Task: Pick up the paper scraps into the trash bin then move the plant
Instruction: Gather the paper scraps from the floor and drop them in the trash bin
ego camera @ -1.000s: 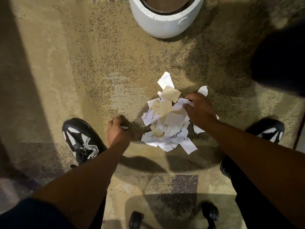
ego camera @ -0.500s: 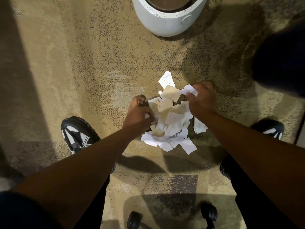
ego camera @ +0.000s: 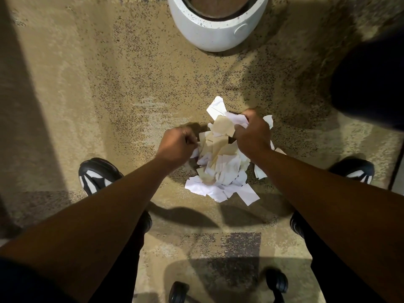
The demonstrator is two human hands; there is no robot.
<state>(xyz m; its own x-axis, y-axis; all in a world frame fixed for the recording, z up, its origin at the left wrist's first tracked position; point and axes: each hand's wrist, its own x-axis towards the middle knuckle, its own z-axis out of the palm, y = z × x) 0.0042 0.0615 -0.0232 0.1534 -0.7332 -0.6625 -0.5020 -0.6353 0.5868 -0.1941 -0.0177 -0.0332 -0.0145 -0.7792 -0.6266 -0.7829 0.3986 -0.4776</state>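
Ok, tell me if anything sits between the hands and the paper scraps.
Nothing visible does. The left hand and right hand are already curled into the paper scraps, one on each side of the heap on the carpet.

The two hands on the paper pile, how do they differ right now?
The left hand grips at the pile's left edge, only a little white paper showing at its fingers; the right hand holds a bigger bunch of white and tan paper scraps at the pile's top right. The left hand sits lower in the picture, the right nearer the white pot. Both are curled, knuckles up.
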